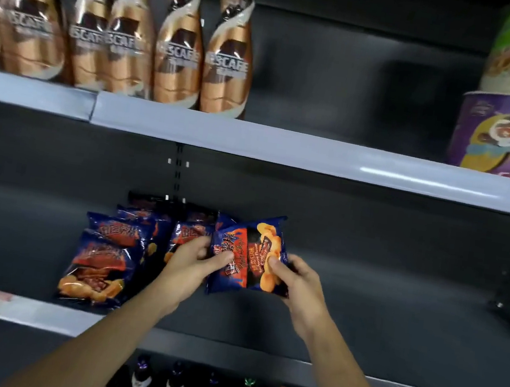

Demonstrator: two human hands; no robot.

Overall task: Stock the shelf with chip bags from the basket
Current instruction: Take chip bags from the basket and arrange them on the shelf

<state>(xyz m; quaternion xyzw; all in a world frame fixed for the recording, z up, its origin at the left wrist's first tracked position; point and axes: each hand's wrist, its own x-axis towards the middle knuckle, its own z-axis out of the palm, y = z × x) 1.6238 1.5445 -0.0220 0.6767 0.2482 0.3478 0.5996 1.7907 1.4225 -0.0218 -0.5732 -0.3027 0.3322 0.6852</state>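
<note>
Holding a glossy blue chip bag [248, 254] with pictured orange crisps, we grip its left side in our left hand [192, 260] and its right side in our right hand [294, 277], over the middle of the dark grey metal shelf [225, 350]. Matching blue bags [99, 266] lie near its left front edge. Brown bottles [181, 52] on the shelf above read "NESCAFE".

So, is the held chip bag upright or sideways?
Sideways: lettering runs up the chip bag, gripped by left hand and right hand.
</note>
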